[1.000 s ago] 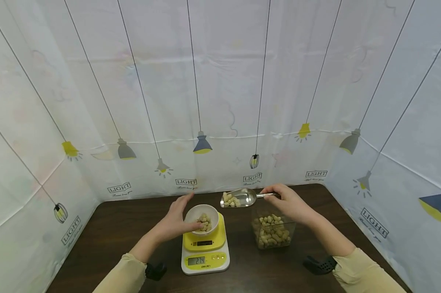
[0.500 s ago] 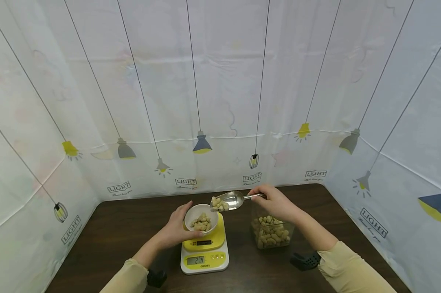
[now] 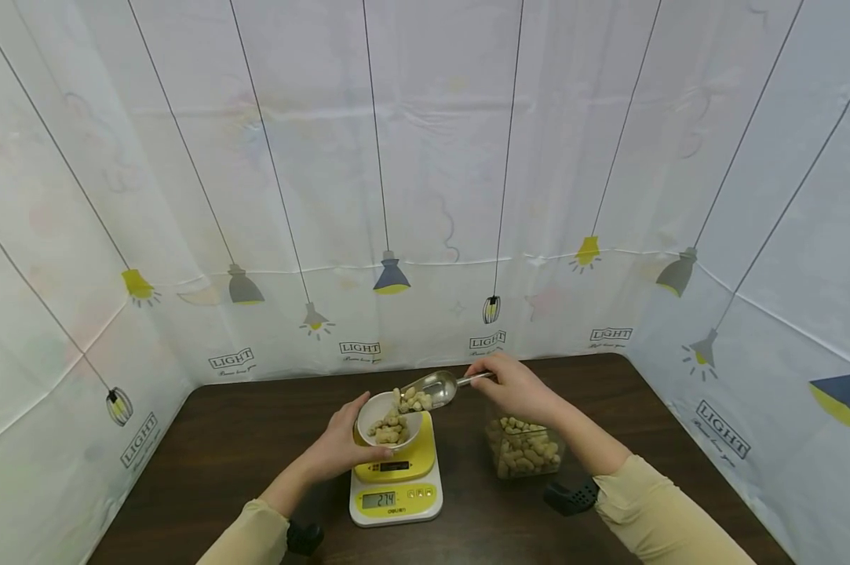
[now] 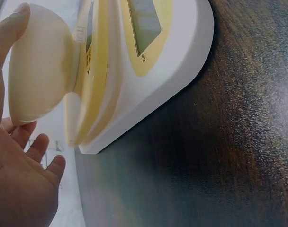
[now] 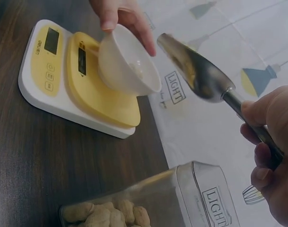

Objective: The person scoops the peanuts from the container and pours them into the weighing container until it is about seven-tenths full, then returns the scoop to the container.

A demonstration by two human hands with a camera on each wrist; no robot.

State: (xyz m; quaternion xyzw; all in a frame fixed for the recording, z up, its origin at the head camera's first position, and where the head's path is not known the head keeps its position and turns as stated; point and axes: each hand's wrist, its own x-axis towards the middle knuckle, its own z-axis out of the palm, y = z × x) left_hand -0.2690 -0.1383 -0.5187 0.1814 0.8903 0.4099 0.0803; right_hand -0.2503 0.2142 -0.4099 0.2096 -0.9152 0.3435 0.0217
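A white bowl (image 3: 377,408) with peanuts (image 3: 388,430) in it sits on the yellow platform of a kitchen scale (image 3: 396,494). My left hand (image 3: 341,441) holds the bowl by its side, the thumb (image 4: 13,26) at the rim and the fingers around the far side. My right hand (image 3: 522,392) grips the handle of a metal scoop (image 5: 201,75). The scoop's front end hangs over the bowl's right rim, carrying several peanuts (image 3: 414,399) at its lip. The scale's display (image 3: 378,500) appears to read 274; any decimal point is too small to tell.
A clear plastic container (image 5: 182,189) partly filled with peanuts (image 3: 527,455) stands right of the scale, under my right forearm. Everything rests on a dark wooden table (image 3: 255,424). A white curtain (image 3: 439,196) printed with lamps encloses the back and sides.
My right hand has carried the scoop left, from beside the bowl to above its rim, and the peanuts sit nearer the lip. My left thumb has moved from over the bowl to its near edge.
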